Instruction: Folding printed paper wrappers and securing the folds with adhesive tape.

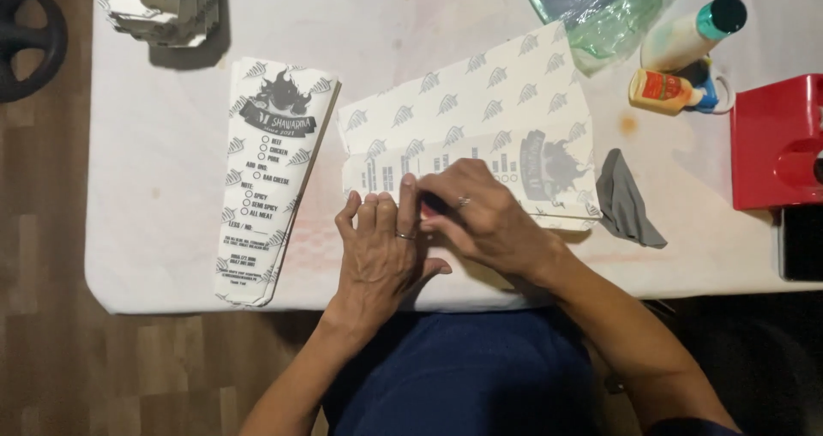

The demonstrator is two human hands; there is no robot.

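The white surface (154, 187) carries printed paper sleeves (273, 174), a grey cloth (626, 200), bottles (690, 33) and a red box (776, 140).

Sheet (480, 102): white, rows of small grey leaf marks, a dark grey flame emblem near one end.
Sleeves (270, 174): white with grey-black print, same leaf marks, a flame emblem at top.
Counter (163, 187): white, faint pinkish stains.
Cloth (627, 200): plain grey.
Bag (600, 7): clear, green tint.
Bottle (693, 33): cream, teal cap.
Small bottle (662, 90): yellow, red label.
Box (776, 140): red.
Floor (43, 230): brown wood planks.
My lap (463, 376): dark blue.
Rings on my left hand (381, 256) and right hand (480, 217): silver.
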